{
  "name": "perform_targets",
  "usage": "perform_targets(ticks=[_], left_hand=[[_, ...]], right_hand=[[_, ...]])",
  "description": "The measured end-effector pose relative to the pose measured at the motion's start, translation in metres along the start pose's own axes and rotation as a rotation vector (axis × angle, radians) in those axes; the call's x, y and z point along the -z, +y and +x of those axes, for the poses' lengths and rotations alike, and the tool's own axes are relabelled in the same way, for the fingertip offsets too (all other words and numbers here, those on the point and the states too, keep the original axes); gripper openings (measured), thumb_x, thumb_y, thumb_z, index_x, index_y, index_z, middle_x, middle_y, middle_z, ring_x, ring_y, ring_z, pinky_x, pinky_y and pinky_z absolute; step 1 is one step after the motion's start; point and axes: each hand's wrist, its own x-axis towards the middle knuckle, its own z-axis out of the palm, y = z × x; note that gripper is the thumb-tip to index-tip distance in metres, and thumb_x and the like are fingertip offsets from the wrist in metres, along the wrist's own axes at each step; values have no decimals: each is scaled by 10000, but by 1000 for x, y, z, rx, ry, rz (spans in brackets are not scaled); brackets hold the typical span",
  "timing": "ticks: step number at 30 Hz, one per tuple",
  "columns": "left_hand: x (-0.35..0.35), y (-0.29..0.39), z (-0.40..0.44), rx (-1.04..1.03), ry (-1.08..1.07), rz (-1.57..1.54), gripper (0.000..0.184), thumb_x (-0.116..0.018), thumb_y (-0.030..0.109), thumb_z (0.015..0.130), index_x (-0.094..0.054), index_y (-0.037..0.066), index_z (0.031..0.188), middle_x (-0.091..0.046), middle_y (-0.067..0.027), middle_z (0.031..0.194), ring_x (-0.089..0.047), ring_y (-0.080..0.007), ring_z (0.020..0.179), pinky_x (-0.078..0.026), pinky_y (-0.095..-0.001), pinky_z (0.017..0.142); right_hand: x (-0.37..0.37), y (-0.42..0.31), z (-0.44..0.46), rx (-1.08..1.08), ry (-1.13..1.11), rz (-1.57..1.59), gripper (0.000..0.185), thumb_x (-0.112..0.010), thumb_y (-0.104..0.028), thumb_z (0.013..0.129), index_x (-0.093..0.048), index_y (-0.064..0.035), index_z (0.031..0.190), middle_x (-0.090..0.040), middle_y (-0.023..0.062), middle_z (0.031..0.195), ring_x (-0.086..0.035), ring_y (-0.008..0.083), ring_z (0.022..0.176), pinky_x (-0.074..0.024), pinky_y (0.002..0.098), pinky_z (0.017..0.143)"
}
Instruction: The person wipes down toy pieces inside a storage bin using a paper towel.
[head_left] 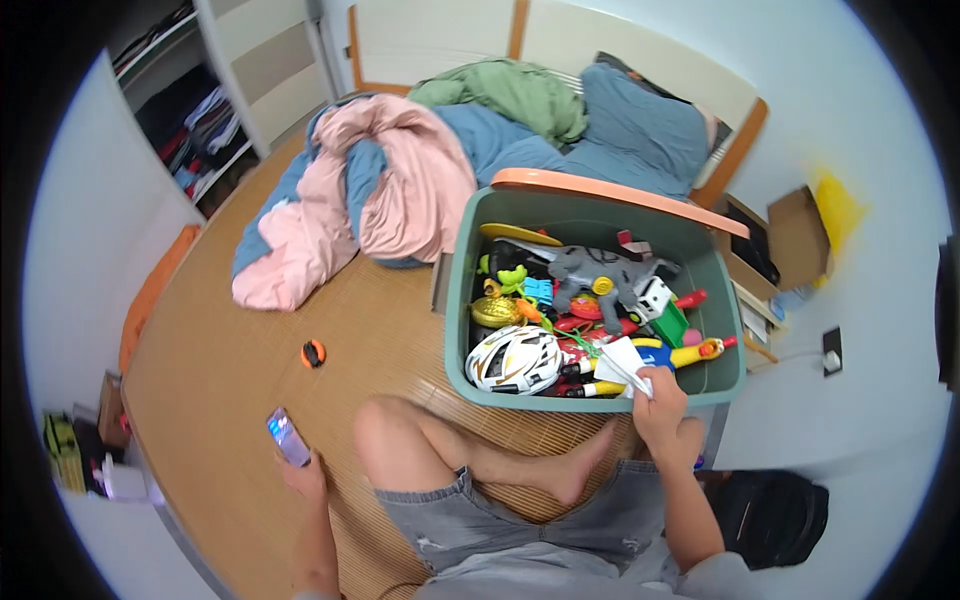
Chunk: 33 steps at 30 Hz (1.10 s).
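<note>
My left hand [306, 476] is closed round the lower end of a smartphone [288, 437], its screen lit, low over the mat at the left. At the front right edge of a big green bin [590, 404], my right hand [660, 405] pinches some folded white paper [622, 364]. Toys fill the bin: a white helmet [515, 360], a grey plush toy [598, 280], a yellow and blue rubber chicken [690, 354], a green and white toy truck [662, 308] and a golden toy [496, 312].
An orange and black ring-shaped object [313, 353] lies on the mat [220, 330]. Behind are a pink and blue quilt [410, 190], a green cloth [500, 90] and a blue pillow [645, 125]. An open cardboard box [800, 235] and a black bag [775, 515] are at the right.
</note>
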Motion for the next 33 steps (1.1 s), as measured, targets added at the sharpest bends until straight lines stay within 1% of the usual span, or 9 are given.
perform_targets(ticks=[9, 12, 14, 16, 21, 22, 24, 29, 33], left_hand=[[3, 67, 23, 160, -113, -158, 1073, -848, 396, 642, -278, -36, 1443, -430, -263, 1392, -451, -423, 1252, -377, -443, 1056], [11, 106, 8, 373, -93, 130, 1028, -842, 317, 672, -263, -23, 1450, -440, -242, 1383, -463, -424, 1231, -377, -460, 1054], [-38, 85, 12, -132, 229, -7, 914, -809, 243, 719, -299, -2, 1437, -469, -225, 1335, -499, -383, 1183, -402, -454, 1023], [-1, 133, -18, -186, -126, -611, 775, -761, 176, 753, -369, 21, 1403, -509, -188, 1275, -519, -314, 1150, -426, -424, 984], [180, 308, -113, -897, -177, -853, 383, -715, 93, 735, -640, 20, 1104, -598, -167, 1165, -574, -307, 1088, -458, -396, 925], [204, 332, -124, -950, -379, -901, 355, -718, 69, 721, -658, 28, 1069, -602, -156, 1153, -583, -311, 1063, -473, -391, 907], [202, 378, -139, -1254, -349, -1019, 359, -731, 76, 733, -648, 25, 1078, -606, -132, 1111, -598, -284, 1022, -488, -367, 880], [162, 434, -171, -1123, -693, -566, 622, -753, 316, 727, -548, 60, 1255, -550, -196, 1218, -516, -364, 1166, -421, -465, 966], [161, 435, -168, -1143, -816, -330, 908, -803, 500, 626, -462, 85, 1359, -507, -218, 1275, -490, -384, 1205, -396, -509, 972]], right_hand=[[-2, 3, -4, 1, 8, 16, 132, -591, -40, 709, -620, -83, 830, -597, 105, 765, -590, 324, 648, -448, 390, 562], [1, 3, -4, 14, -28, 26, 150, -591, -35, 701, -620, -81, 840, -598, 104, 773, -594, 325, 663, -453, 396, 577], [2, -2, -1, -24, -29, 40, 161, -584, -19, 710, -621, -81, 855, -598, 106, 786, -598, 331, 676, -464, 396, 597], [8, -10, 6, -88, -70, 94, 177, -568, 4, 726, -624, -71, 876, -602, 125, 802, -606, 344, 716, -476, 395, 645], [4, 4, 30, -225, -206, 358, 174, -534, 43, 760, -621, -9, 902, -630, 140, 841, -627, 273, 800, -474, 337, 743], [-2, -3, 40, -182, -197, 403, 170, -532, 46, 764, -621, -7, 898, -628, 134, 833, -624, 260, 795, -471, 327, 741], [-20, -11, 59, -122, -183, 430, 199, -532, 48, 746, -626, -19, 908, -630, 138, 858, -628, 282, 803, -472, 330, 734], [-61, -13, 85, 68, -212, 387, 239, -531, 40, 707, -631, -21, 916, -620, 167, 875, -619, 347, 820, -477, 365, 747], [-57, -10, 74, -80, -301, 372, 249, -553, 48, 699, -639, -27, 920, -620, 174, 877, -620, 348, 810, -482, 372, 747]])
